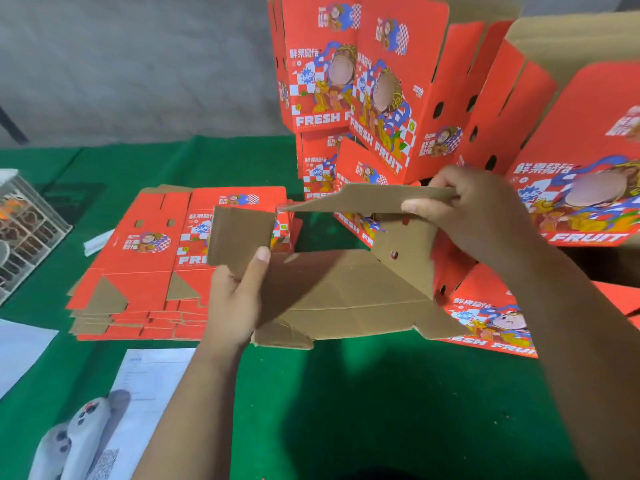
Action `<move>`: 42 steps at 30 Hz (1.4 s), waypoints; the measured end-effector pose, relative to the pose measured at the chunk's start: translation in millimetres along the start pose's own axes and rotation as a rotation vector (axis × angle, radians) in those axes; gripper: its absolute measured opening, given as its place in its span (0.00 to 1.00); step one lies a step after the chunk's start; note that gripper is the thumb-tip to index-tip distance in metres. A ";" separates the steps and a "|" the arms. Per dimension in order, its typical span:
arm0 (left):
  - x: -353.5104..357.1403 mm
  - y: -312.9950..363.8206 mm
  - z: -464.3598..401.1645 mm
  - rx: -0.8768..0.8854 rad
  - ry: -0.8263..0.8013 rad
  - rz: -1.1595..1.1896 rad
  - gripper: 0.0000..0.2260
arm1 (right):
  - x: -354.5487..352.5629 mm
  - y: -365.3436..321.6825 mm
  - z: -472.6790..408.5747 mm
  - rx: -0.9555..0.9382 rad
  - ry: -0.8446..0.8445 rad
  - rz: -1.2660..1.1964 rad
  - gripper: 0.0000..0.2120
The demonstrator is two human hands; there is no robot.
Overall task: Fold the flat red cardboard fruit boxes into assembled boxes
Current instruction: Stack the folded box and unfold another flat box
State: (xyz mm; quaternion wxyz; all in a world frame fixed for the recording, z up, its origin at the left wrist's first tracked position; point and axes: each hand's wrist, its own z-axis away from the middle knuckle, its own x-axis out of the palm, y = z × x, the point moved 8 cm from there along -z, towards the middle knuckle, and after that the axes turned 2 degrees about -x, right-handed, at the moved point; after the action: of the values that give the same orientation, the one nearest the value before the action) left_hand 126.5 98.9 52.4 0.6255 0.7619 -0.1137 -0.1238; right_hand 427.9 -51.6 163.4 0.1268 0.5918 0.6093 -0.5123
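Both forearms reach forward over the green surface (346,393); left hand (235,299) fingers and right hand (481,216) fingers each pinch a flap of the half-folded box (346,292).

The half-folded box (346,292) is showing matt, raw brown cardboard inside, while the flat stack (152,258) is displaying smooth red printed faces. The tablecloth (381,410) is looking like green felt, and the crate (27,230) like white wire.

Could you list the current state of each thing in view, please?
Box in hand: half-folded, brown inside facing up.
Left hand: grips the box's left flap.
Right hand: pinches the far flap.
Stack of flat boxes: unfolded, lying on the green table.
Assembled boxes: folded, piled behind.
Papers: lying flat.
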 end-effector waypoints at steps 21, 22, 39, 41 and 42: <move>62.9 -1.1 -32.9 -0.300 0.065 0.401 0.11 | -14.3 28.4 -22.4 0.148 -0.112 0.013 0.12; 61.6 -13.5 -30.4 -0.324 0.070 0.370 0.11 | -5.2 32.3 -21.0 0.165 -0.131 -0.005 0.10; 19.8 -59.4 -48.9 -0.249 0.235 0.366 0.34 | 27.7 75.0 29.9 0.211 -0.020 -0.434 0.09; 15.7 -60.8 -48.2 -0.243 0.307 0.415 0.43 | 25.9 82.1 37.0 0.278 0.028 -0.523 0.08; 10.9 -61.2 -48.2 -0.232 0.360 0.413 0.42 | 32.9 87.4 41.5 0.339 0.009 -0.587 0.08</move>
State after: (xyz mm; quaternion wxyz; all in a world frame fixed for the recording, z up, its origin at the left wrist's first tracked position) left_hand 153.8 151.6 0.8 0.7305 0.6557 -0.1385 0.1310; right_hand 474.7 -84.0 78.6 -0.1288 0.4061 0.6605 -0.6183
